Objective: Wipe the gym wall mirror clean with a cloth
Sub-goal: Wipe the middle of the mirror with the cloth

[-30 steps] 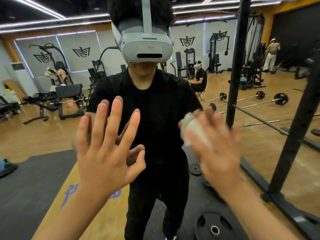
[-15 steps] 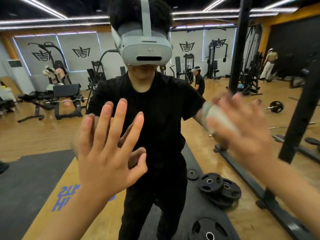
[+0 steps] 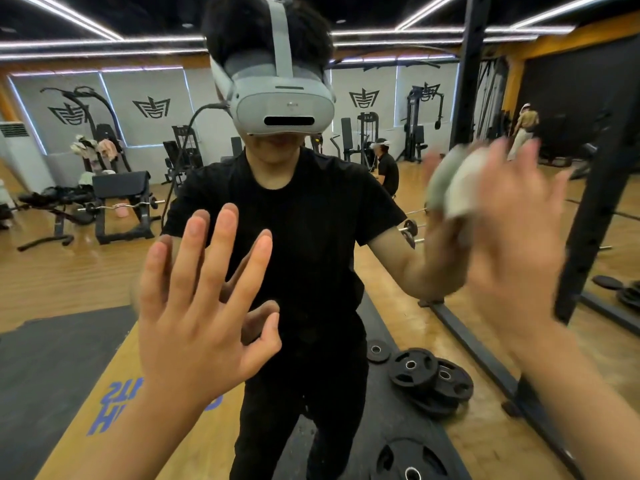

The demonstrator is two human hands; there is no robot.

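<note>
The mirror (image 3: 86, 278) stands upright directly in front of both hands and fills the view. Its surface is flat, hard, glossy glass. The left hand (image 3: 194, 306) lies flat on the glass with its fingers straight and spread wide. It holds nothing and appears to act as a brace. The right hand (image 3: 512, 244) is higher and further right, fingers extended, pressing the cloth (image 3: 457, 188) against the glass. The cloth is pale, soft and bunched into a wad with no clear long axis. Motion blur hides whether the thumb pinches it. Judgement: wiping is in progress. The right hand is the working hand, and the next stroke should run across the glass plane, not toward it.
</note>
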